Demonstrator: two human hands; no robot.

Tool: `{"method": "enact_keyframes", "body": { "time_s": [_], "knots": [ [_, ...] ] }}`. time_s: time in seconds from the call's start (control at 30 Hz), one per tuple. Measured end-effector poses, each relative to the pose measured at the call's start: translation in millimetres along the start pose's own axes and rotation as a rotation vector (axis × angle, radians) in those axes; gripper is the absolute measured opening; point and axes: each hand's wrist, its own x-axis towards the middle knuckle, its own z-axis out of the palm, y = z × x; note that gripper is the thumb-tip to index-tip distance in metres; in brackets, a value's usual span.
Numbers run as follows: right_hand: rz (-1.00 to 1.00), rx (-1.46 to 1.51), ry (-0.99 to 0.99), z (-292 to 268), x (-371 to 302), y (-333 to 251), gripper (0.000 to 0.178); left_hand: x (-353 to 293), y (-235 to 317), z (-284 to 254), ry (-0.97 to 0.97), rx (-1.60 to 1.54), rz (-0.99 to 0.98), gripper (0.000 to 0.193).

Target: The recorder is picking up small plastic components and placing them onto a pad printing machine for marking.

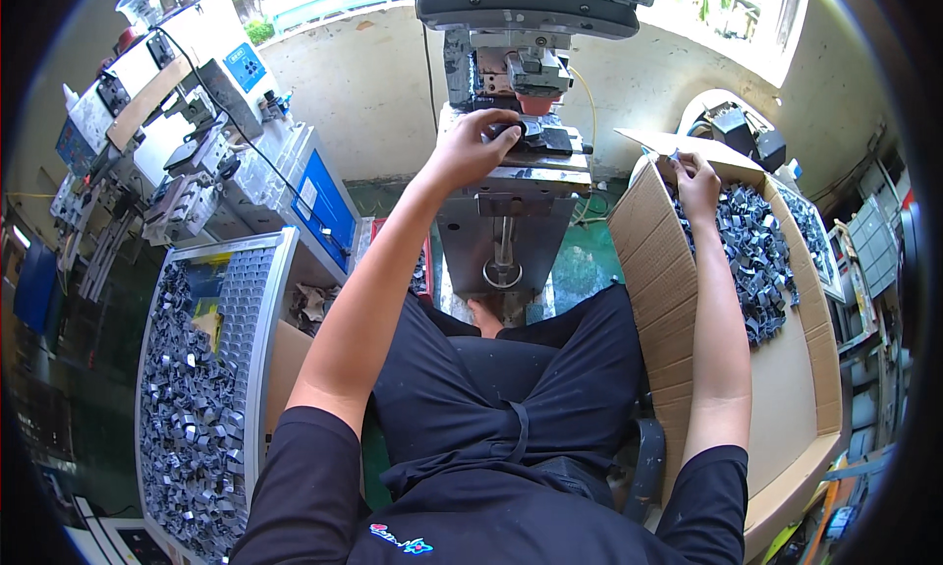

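Note:
My left hand (475, 150) reaches forward to the machine's fixture. Its thumb and fingers are closed round a small black plastic part (509, 131) beside the metal holder. Just above and to the right hangs the machine's red rubber pad (536, 104), apart from my fingers. My right hand (697, 184) is over the far left corner of a cardboard box (656, 270), beside the raised flap. Its fingers are curled with the tips together; what they hold, if anything, is too small to make out. Many small dark grey parts (751, 260) lie in the box below it.
On the left a mesh-bottomed tray (285, 270) bears a heap of similar dark parts (192, 427). Behind it stands another machine (211, 142) with a blue panel. The machine's metal stand (501, 236) is between my knees. A red crate (428, 270) sits left of the stand.

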Motion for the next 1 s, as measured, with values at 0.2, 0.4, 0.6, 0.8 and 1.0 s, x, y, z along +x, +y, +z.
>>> {"method": "enact_keyframes", "body": {
  "time_s": [0.2,0.4,0.6,0.8,1.0],
  "knots": [
    [0.009,0.062,-0.006,-1,-4,5,0.019,-2,2,-1,0.001,0.057,0.029,0.05],
    [0.014,0.062,0.0,-3,-7,-4,0.02,0,-3,1,0.017,0.04,-0.007,0.051],
    [-0.099,0.06,-0.005,-7,-11,-38,0.02,2,-3,5,0.014,0.249,-0.055,0.055],
    [-0.231,0.102,-0.093,-11,-15,-58,0.018,2,0,5,-0.03,0.216,-0.037,0.055],
    [-0.194,0.07,-0.107,-15,-17,-67,0.017,0,-7,0,0.001,0.173,-0.028,0.056]
  ]
}}
